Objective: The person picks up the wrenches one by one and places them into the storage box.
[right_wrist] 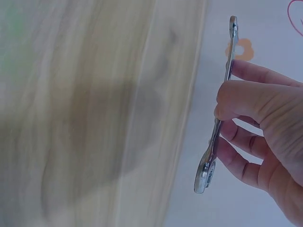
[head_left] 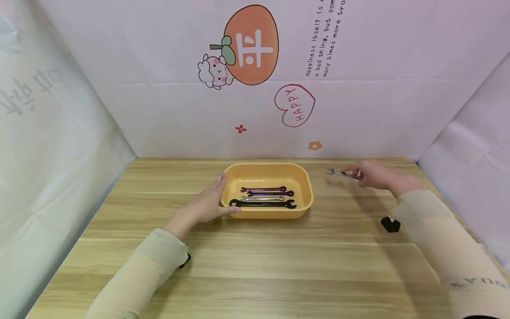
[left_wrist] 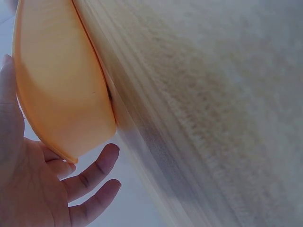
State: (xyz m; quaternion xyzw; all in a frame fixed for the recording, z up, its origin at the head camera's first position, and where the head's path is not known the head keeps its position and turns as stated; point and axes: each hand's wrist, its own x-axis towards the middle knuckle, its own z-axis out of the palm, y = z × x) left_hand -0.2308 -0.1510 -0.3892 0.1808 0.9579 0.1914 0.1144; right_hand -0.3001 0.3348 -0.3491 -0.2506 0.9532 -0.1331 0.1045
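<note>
A yellow plastic basin (head_left: 267, 214) stands on the table; my left hand (head_left: 207, 201) holds its left end, thumb over the near rim and fingers along the side. From the left wrist view, the basin (left_wrist: 61, 85) shows from outside, with some fingers of the left hand (left_wrist: 38, 179) spread away from its wall. Inside lie a black wrench (head_left: 263, 204), a silver wrench (head_left: 263, 198) and two purple wrenches (head_left: 271, 193), roughly parallel. Right of the basin, my right hand (head_left: 374, 174) pinches another silver combination wrench (right_wrist: 208, 158) between thumb and fingers, raised over the table.
The wood-grain table (head_left: 255, 270) meets a white printed backdrop (head_left: 175, 115) at its far edge, and similar sheets hang at both sides. A small black device (head_left: 390, 224) shows by the right sleeve, and another dark piece (head_left: 185, 260) by the left.
</note>
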